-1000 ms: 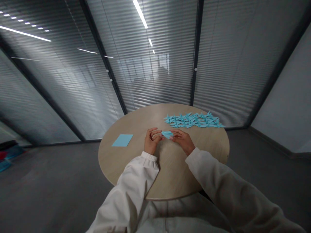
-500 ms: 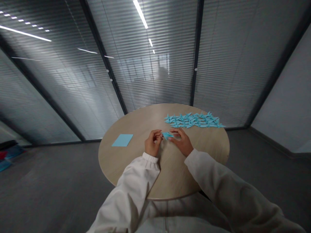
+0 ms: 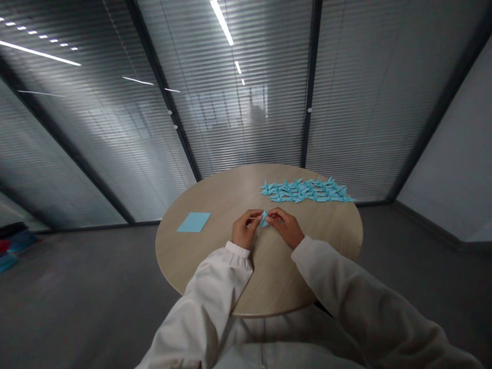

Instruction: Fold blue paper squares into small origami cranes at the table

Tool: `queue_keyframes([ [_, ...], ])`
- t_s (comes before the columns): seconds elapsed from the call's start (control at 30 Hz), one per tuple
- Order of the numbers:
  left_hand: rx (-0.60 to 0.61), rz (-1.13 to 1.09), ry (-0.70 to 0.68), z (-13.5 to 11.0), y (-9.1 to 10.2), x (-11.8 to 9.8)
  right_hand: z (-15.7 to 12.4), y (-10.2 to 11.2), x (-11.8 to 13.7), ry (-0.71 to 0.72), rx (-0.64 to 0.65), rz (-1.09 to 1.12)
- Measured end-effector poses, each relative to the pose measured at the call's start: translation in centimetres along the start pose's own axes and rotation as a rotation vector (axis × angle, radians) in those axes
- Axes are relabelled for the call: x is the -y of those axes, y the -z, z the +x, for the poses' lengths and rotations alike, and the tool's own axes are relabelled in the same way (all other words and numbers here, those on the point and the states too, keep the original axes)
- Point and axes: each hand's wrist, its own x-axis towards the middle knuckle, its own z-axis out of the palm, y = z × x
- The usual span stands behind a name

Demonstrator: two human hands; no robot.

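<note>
While both hands pinch it, the small folded piece of light-blue paper (image 3: 263, 219) stands tilted up btw the fingertips, over the round light-wood table (image 3: 277, 289), near its middle. L hand (image 3: 243, 230) is nearly closed, fingers curled, and has hold of the paper's left side. R hand (image 3: 282, 227) is closed in approx. the same way on the right side. Fingers hide part of the paper, so the exact grip is hard to tell. Beyond the hands, many blue origami cranes (image 3: 307, 190) lie close together in rows on the far part of the table, and a flat rectangular blue paper sheet (image 3: 193, 222) lies to the left, well apart from both hands. White sleeves (image 3: 207, 289) cover both forearms. The main risk: the paper is small and held by fingertips only, so a loose pinch could let it slip and drop. Too much pressure could crumple it or make a wrong crease. A sudden move of R hand could also disturb the light cranes.
</note>
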Motion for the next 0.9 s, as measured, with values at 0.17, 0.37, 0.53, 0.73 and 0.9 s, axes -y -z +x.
queue_keyframes([
  [0.17,-0.009,-0.028,0.038,-0.1,-0.1,0.3,0.0,-0.1,-0.2,-0.055,0.072,0.12],
  [0.37,-0.011,-0.075,0.062,0.0,-0.1,0.5,0.1,0.1,-0.3,-0.092,0.119,0.179],
  [0.53,0.032,-0.101,0.074,0.0,-0.2,0.4,0.1,0.2,-0.4,-0.082,0.099,0.145],
  [0.73,0.06,-0.14,0.123,0.1,-0.2,-0.2,-0.2,0.3,0.6,-0.015,0.058,-0.009],
  [0.9,0.099,-0.136,0.111,0.0,-0.3,-0.2,-0.3,0.4,1.0,-0.01,0.048,-0.009],
])
